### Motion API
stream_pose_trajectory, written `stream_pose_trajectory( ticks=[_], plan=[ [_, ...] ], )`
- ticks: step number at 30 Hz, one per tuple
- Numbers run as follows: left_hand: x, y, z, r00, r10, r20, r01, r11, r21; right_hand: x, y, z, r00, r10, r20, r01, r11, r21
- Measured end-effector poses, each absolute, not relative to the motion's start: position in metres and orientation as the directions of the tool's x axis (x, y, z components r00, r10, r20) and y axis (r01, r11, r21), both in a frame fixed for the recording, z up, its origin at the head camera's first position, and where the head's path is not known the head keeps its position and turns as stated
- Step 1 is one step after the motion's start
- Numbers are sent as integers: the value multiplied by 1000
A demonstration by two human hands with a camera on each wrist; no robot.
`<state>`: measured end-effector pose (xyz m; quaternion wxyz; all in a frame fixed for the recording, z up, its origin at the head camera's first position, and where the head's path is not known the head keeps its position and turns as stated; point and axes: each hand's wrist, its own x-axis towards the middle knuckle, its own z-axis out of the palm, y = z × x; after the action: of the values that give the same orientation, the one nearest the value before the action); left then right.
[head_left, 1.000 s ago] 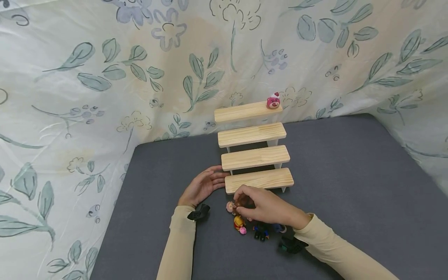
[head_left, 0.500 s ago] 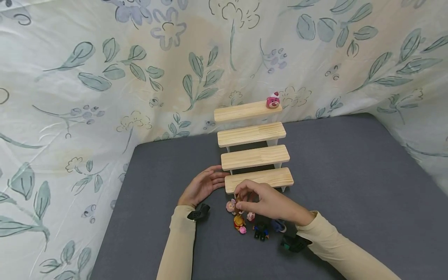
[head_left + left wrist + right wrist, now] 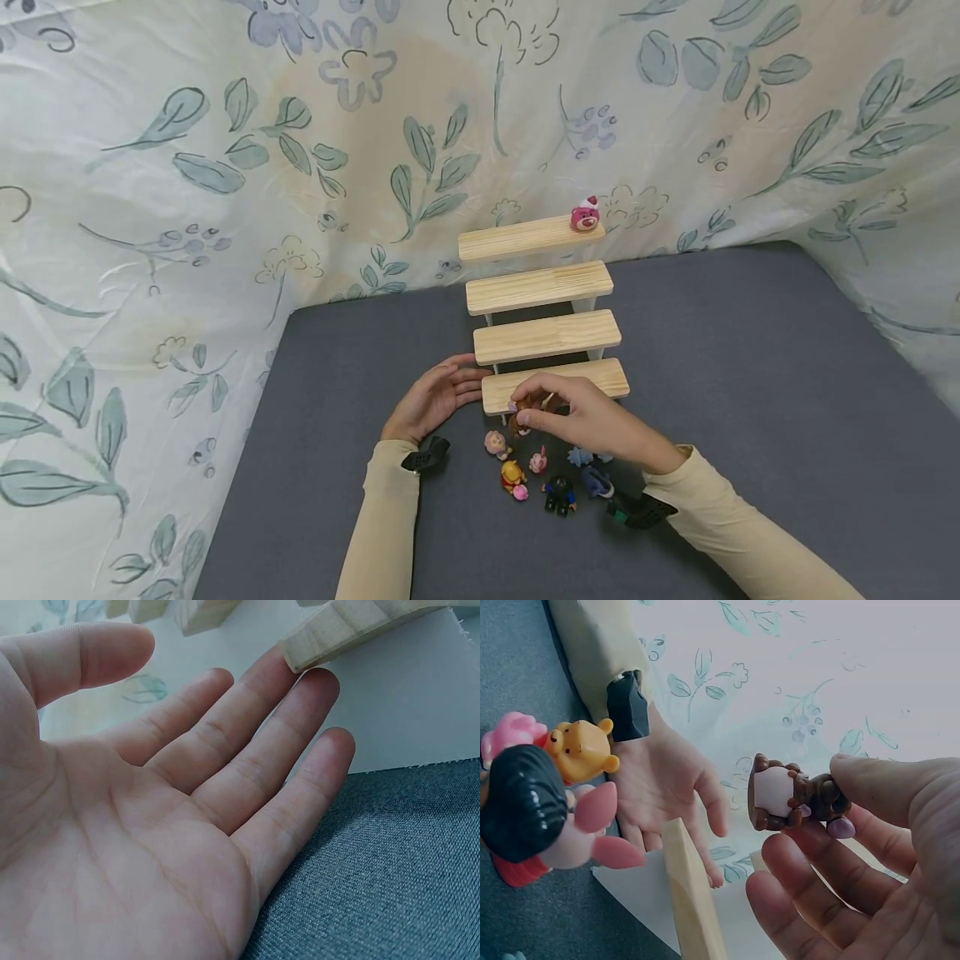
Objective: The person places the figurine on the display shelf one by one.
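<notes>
I pinched a small brown toy [image 3: 774, 791] with a pale tummy in my right hand [image 3: 581, 414], near the front of the lowest light wooden step [image 3: 603, 379], my empty left hand [image 3: 433, 402] touched its left end, fingers nearly straight

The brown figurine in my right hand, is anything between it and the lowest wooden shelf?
Nothing visible stands between the brown figurine, held in your right hand, and the lowest shelf, though that hand hides part of the shelf. The figurines on the table are nearer you; your left hand is at the shelf's left end.
</notes>
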<state>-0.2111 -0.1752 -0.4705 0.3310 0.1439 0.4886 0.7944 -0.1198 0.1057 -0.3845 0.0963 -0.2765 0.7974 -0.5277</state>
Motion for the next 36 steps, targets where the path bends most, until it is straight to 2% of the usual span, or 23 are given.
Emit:
stream_pose_trajectory(
  ticks=[20, 32, 36],
  plan=[
    [-209, -175, -468, -734, 674, -90, -392, -311, 866, -128, 116, -367, -867, -467, 173, -355, 335, -873],
    [-208, -176, -467, -739, 667, -95, -394, -313, 864, -152, 134, -324, -875, -407, 262, -434, 420, -797],
    [-208, -176, -467, -740, 665, -101, -397, -311, 863, -161, 138, -309, -896, -369, 248, -407, 454, -793]
  ],
)
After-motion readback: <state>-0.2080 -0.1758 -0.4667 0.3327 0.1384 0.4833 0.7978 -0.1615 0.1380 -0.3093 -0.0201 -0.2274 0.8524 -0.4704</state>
